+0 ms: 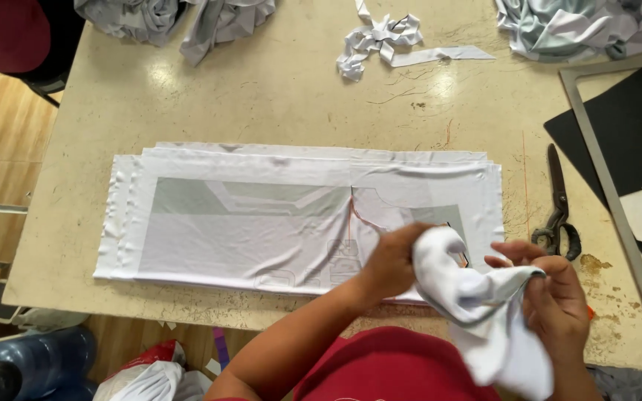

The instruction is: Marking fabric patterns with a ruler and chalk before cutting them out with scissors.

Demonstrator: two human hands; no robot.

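A stack of flat white fabric panels (261,223) with pale grey printed shapes lies across the beige table (261,96). A red cut line runs down its middle. Over the stack's right end I hold a loose piece of white cloth (477,304) with both hands. My left hand (391,260) grips its upper left part, and my right hand (555,297) pinches its right edge. The cloth hangs crumpled between them, above my red shirt.
Black-handled scissors (559,208) lie right of the stack. A framed board with black and white sheets (633,141) sits at the right edge. Bundles of grey-white fabric (165,18) and scrap strips (380,37) lie at the table's far side. A blue water jug (31,364) stands on the floor.
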